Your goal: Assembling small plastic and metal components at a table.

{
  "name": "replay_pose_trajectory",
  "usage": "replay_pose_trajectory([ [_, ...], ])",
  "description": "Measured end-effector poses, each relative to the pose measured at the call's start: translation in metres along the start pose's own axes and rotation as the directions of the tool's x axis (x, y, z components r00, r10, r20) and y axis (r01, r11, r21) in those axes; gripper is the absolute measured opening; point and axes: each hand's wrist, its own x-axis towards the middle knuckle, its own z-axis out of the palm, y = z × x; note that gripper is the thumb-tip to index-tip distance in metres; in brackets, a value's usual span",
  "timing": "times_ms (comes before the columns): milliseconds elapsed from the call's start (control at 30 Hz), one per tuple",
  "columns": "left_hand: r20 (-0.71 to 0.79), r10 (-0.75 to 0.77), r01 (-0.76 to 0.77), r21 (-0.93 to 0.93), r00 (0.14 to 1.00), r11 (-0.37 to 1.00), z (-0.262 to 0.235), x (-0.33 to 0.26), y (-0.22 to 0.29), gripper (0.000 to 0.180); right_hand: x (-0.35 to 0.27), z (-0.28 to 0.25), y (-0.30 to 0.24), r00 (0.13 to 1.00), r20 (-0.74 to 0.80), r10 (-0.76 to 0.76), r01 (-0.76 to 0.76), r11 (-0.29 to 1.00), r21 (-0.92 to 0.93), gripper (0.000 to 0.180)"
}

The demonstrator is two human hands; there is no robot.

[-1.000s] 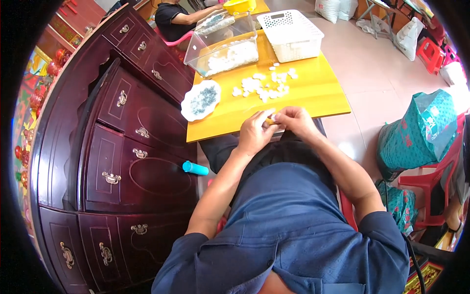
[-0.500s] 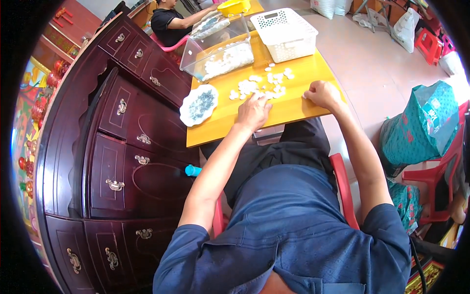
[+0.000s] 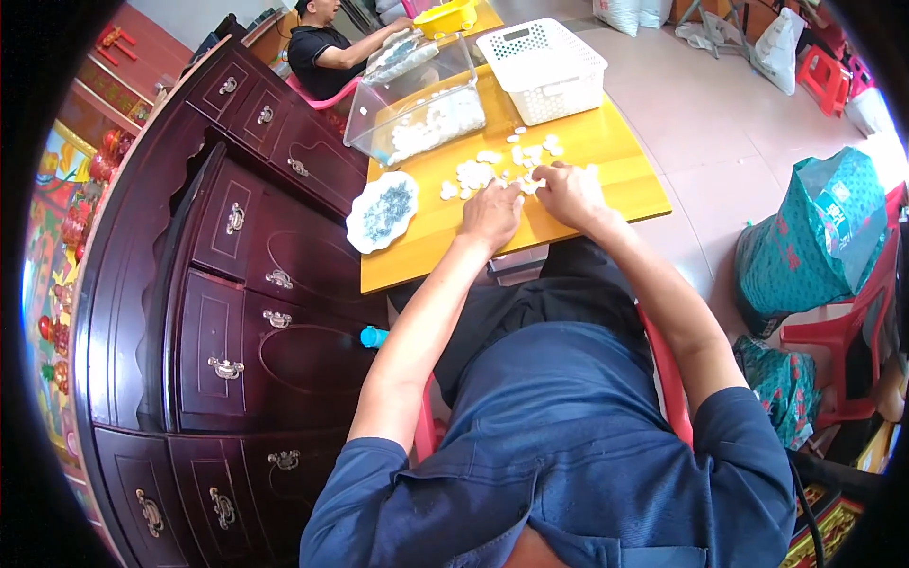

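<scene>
Small white round pieces (image 3: 473,174) lie scattered on the yellow wooden table (image 3: 431,256) in front of me. My left hand (image 3: 492,214) rests at the near edge of these pieces, its fingers bent and drawn together. Just to its right, my right hand (image 3: 574,197) reaches in among the pieces with curled fingers pointing left. Whatever either set of fingertips pinches is too small and covered to make out. Left of my hands sits a white scalloped plate (image 3: 356,227) with many small dark blue-grey bits on it.
Behind the loose pieces stand a clear plastic bin (image 3: 374,128) holding more white pieces and a white perforated basket (image 3: 559,85). Dark wooden drawers (image 3: 284,237) flank the table's left. Another person (image 3: 317,52) sits at the far end near a yellow basin (image 3: 445,17). Teal bags (image 3: 805,246) stand at right.
My right hand has moved left from the table's right side to the white pieces beside my left hand. The left hand stays nearly in place.
</scene>
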Motion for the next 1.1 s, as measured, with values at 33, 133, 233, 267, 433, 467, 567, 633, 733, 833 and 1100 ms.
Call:
replay_pose_trajectory([
  [33, -0.002, 0.000, 0.000, 0.001, 1.000, 1.000, 0.000, 0.000, 0.001, 0.023, 0.001, 0.006, -0.002, 1.000, -0.011, -0.002, 0.003, 1.000, 0.019, 0.016],
  [133, -0.022, 0.017, -0.017, -0.014, 1.000, 1.000, -0.001, 0.001, 0.005, 0.021, 0.001, 0.016, -0.005, 1.000, -0.018, -0.016, 0.017, 0.999, 0.032, 0.015],
  [233, -0.029, 0.002, -0.003, -0.030, 1.000, 1.000, 0.000, -0.001, 0.005, 0.019, 0.000, 0.021, -0.007, 0.999, -0.035, -0.032, 0.034, 0.998, 0.047, 0.015],
  [267, -0.059, -0.002, -0.002, -0.062, 0.998, 0.998, 0.001, -0.001, 0.005, 0.020, -0.001, 0.021, -0.007, 0.998, -0.058, -0.033, 0.037, 0.997, 0.066, 0.014],
  [433, -0.122, -0.037, 0.021, -0.131, 0.992, 0.991, 0.005, -0.008, 0.010, 0.023, 0.000, 0.018, 0.003, 0.997, -0.073, 0.006, -0.004, 1.000, 0.028, 0.015],
  [467, -0.130, -0.038, 0.019, -0.140, 0.991, 0.990, 0.005, -0.010, 0.011, 0.023, 0.000, 0.018, 0.005, 0.996, -0.082, 0.027, -0.024, 0.999, 0.029, 0.015],
  [567, -0.133, -0.055, 0.033, -0.165, 0.990, 0.986, 0.002, -0.017, 0.014, 0.022, 0.001, 0.017, 0.005, 0.993, -0.119, 0.000, 0.003, 1.000, 0.024, 0.015],
  [633, -0.128, -0.078, 0.054, -0.181, 0.989, 0.982, 0.000, -0.019, 0.013, 0.021, 0.000, 0.017, -0.002, 0.991, -0.132, 0.000, 0.009, 0.997, 0.073, 0.015],
  [733, -0.146, -0.080, 0.050, -0.202, 0.986, 0.978, 0.001, -0.020, 0.012, 0.019, -0.001, 0.020, -0.011, 0.993, -0.114, -0.023, 0.037, 0.992, 0.120, 0.015],
  [833, -0.176, -0.047, 0.014, -0.183, 0.983, 0.983, 0.002, -0.019, 0.011, 0.017, -0.001, 0.026, -0.015, 0.994, -0.094, -0.057, 0.066, 0.993, 0.093, 0.015],
  [1100, -0.192, -0.053, 0.014, -0.202, 0.980, 0.979, 0.003, -0.023, 0.011, 0.014, 0.003, 0.038, -0.014, 0.999, -0.040, -0.012, 0.013, 0.999, 0.035, 0.015],
])
